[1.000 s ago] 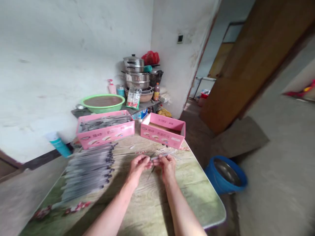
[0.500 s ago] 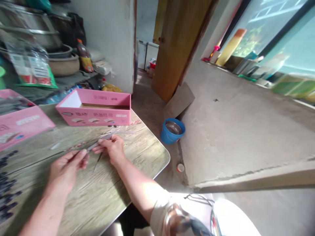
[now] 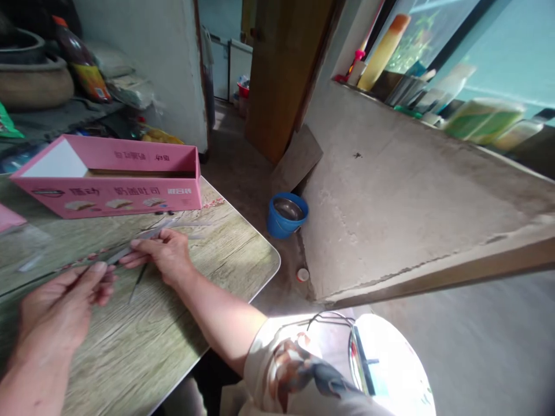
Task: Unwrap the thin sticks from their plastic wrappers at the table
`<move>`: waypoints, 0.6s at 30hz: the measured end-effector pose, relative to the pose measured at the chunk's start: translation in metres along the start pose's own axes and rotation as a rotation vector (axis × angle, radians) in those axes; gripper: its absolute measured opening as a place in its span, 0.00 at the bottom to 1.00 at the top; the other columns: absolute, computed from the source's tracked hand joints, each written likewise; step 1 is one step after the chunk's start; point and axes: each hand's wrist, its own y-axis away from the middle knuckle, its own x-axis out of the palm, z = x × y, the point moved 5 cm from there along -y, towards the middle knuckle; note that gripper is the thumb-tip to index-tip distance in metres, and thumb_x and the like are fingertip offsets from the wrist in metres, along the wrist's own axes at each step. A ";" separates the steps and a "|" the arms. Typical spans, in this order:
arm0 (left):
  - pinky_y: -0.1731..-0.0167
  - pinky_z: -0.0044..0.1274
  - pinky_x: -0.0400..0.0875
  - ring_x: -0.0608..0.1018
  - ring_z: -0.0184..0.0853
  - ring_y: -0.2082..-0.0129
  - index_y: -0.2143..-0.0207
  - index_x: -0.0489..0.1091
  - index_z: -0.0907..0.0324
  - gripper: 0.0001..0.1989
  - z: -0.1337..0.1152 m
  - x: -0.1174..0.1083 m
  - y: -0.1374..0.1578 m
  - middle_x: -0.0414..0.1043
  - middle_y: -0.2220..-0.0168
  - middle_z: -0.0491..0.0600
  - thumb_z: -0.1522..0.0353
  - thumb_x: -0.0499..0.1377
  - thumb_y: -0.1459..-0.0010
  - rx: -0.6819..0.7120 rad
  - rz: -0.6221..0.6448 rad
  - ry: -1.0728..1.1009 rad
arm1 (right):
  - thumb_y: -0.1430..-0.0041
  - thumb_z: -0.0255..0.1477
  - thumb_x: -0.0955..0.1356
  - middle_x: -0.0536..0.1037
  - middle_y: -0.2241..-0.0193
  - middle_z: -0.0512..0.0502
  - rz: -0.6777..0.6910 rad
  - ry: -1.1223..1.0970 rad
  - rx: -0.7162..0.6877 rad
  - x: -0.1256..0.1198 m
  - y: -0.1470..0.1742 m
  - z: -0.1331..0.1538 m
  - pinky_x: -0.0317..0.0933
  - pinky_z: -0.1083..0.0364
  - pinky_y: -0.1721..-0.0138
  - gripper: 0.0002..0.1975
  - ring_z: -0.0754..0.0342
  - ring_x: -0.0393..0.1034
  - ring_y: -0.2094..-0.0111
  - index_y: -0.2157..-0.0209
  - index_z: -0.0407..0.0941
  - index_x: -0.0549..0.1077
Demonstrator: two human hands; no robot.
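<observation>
Between my two hands stretches a thin, greyish, flat strip (image 3: 118, 255), held just above the wooden-patterned table (image 3: 173, 323). My left hand (image 3: 60, 309) pinches its near end between thumb and fingers. Farther along, my right hand (image 3: 167, 257) is closed on the same strip, thumb on top. Beneath the right hand a thin dark stick-like piece (image 3: 137, 284) slants toward me. Pale clear strips (image 3: 188, 223) lie beyond the right fingers. Behind the hands stands an open pink cardboard box (image 3: 180, 197), with small dark bits (image 3: 165, 212) at its foot.
Part of another pink box (image 3: 9, 218) shows at the left edge. A blue bucket (image 3: 280, 225) is on the floor past the table's rounded corner. A round white stool (image 3: 403, 370) stands at my right. Bottles and jars line the window sill (image 3: 390, 107).
The view has swung, so the table and hands appear farther left. The second pink box and the dark round pieces have mostly left the picture. Both hands keep their hold on the strip.
</observation>
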 end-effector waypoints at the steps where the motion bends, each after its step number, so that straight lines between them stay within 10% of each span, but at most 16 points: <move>1: 0.84 0.16 0.61 0.70 0.28 0.79 0.73 0.72 0.62 0.18 0.001 -0.001 -0.002 0.71 0.77 0.43 0.68 0.69 0.72 0.021 0.010 0.003 | 0.65 0.33 0.76 0.75 0.86 0.50 0.006 -0.012 0.002 0.000 0.000 0.000 0.69 0.58 0.82 0.14 0.54 0.70 0.86 0.81 0.43 0.69; 18: 0.80 0.21 0.65 0.71 0.30 0.78 0.71 0.72 0.58 0.22 0.003 -0.005 -0.008 0.71 0.76 0.42 0.59 0.71 0.71 0.128 -0.005 -0.165 | 0.65 0.35 0.78 0.74 0.87 0.53 0.025 -0.024 0.049 -0.003 -0.004 -0.003 0.69 0.55 0.82 0.17 0.54 0.69 0.86 0.80 0.44 0.68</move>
